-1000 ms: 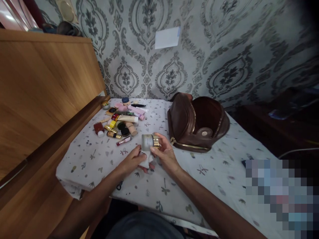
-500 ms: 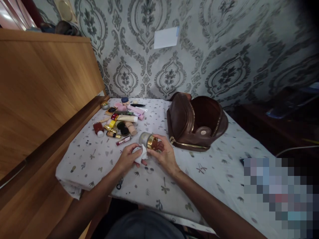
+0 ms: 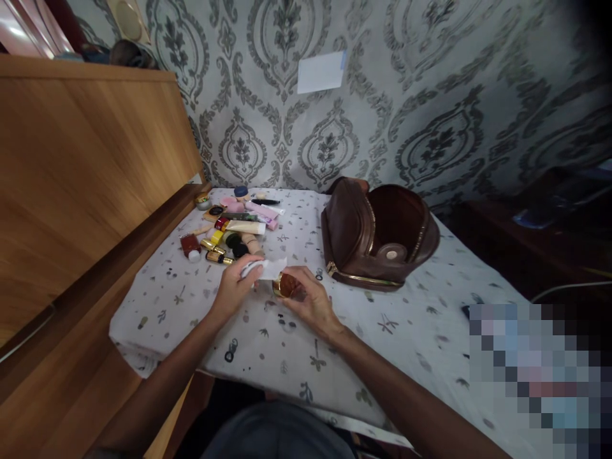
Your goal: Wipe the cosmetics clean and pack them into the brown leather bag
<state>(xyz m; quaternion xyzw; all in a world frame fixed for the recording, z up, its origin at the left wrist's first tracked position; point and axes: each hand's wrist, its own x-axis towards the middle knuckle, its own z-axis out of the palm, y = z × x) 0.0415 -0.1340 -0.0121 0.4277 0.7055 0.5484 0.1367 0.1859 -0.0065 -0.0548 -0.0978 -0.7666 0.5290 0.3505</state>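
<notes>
My left hand (image 3: 233,285) pinches a white tissue or wipe (image 3: 273,269), which stretches across to the right. In my right hand (image 3: 313,305) is a cosmetic jar (image 3: 277,286), tilted on its side with its gold-rimmed lid against my fingers. The wipe covers most of the jar's body, so I cannot see how firmly it touches the glass. Just beyond my left hand lie makeup items, among them gold-and-black lipstick tubes (image 3: 218,257), a cream-coloured tube (image 3: 246,227) and a bottle of dark red liquid (image 3: 190,245).
An unzipped brown leather bag (image 3: 351,223) stands right of my hands on the patterned cloth (image 3: 287,357). A wooden cabinet (image 3: 95,146) borders the left side, and the wallpapered wall (image 3: 329,140) rises behind. A small glass jar (image 3: 203,201) sits at the back left corner.
The wipe has moved from beside the jar up over its body. My left hand has shifted slightly left and up, and the jar has turned and come slightly nearer.
</notes>
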